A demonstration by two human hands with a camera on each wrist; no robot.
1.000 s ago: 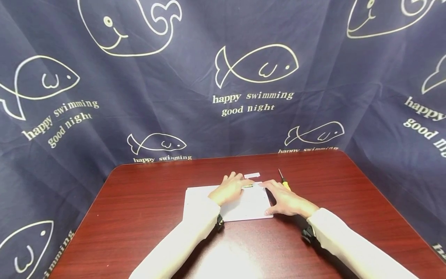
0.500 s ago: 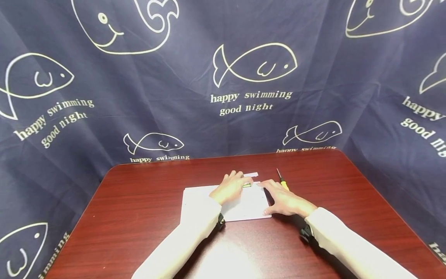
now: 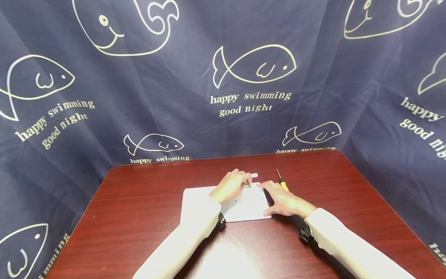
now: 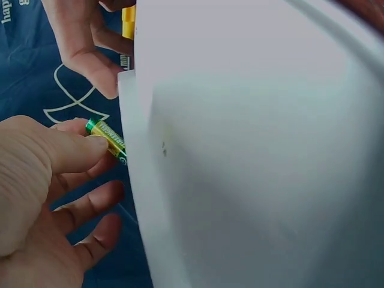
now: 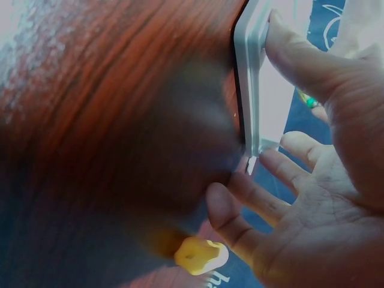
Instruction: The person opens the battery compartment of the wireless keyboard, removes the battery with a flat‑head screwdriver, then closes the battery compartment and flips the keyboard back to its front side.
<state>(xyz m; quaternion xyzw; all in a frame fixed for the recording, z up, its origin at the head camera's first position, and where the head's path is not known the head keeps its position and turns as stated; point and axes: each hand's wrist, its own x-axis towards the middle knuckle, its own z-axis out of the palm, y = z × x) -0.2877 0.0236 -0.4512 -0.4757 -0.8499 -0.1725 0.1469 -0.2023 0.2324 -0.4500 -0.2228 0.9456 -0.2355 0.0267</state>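
Left hand (image 3: 230, 186)'s pinching a green-and-yellow battery (image 4: 114, 141), lower mid-frame. Right hand (image 3: 285, 199)'s just beside it, gripping the white panel (image 3: 249, 207).

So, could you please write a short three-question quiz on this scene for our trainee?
1. Which hand pinches the battery?
2. The screwdriver has a handle of which colour: a) red, b) yellow, c) blue?
3. True or false: the screwdriver lies on top of the white panel.

Key: 1. The left hand. 2. b) yellow. 3. False: it lies on the table, to the panel's right.
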